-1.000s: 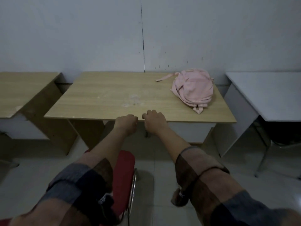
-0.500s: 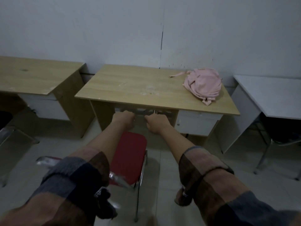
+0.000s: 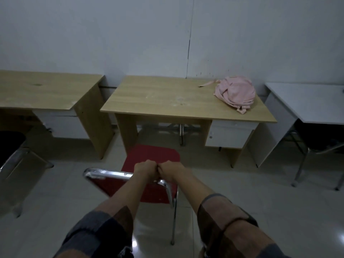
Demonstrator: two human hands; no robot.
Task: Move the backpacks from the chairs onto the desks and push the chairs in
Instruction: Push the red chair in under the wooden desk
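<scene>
Your left hand [image 3: 144,169] and right hand [image 3: 172,171] are both closed as fists on the chrome top rail of the red chair [image 3: 150,159], knuckles touching, toward the right end of that rail. The chair stands on the floor in front of the middle desk [image 3: 167,101], with its seat pointing to the open space under the front edge but not yet below it. The push therefore goes straight forward, away from you. Both hands are equally near, but they sit off the center, so the chair may turn a little. The pink backpack [image 3: 235,92] already lies at the far right corner of the desk.
</scene>
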